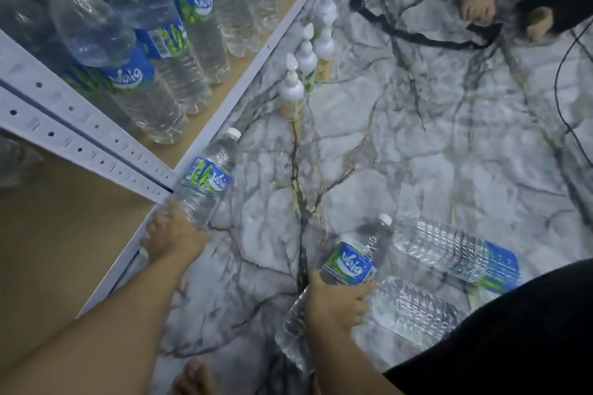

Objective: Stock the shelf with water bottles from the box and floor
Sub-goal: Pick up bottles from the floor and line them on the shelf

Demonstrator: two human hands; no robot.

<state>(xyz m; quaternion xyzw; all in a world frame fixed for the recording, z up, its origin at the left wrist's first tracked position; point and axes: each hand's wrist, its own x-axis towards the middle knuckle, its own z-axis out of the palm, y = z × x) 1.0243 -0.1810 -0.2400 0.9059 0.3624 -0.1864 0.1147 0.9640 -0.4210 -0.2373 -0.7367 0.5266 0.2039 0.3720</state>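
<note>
My left hand [175,234] grips the base of a clear water bottle with a blue label [208,178], beside the white front edge of the shelf [244,80]. My right hand [337,301] holds a second blue-labelled bottle [349,261] by its middle, low over the marble floor. Two more bottles lie on the floor to its right: one with a blue label [455,250] and one nearer me [414,311]. A row of upright water bottles [179,51] fills the shelf's right bay. The left bay's brown board [64,218] is bare in front.
Several white pump bottles [305,64] stand on the floor along the shelf front. A black strap [417,35] and a thin cable [558,90] lie further out. Another person's bare feet [476,5] are at the top right. My own foot [192,378] is at the bottom.
</note>
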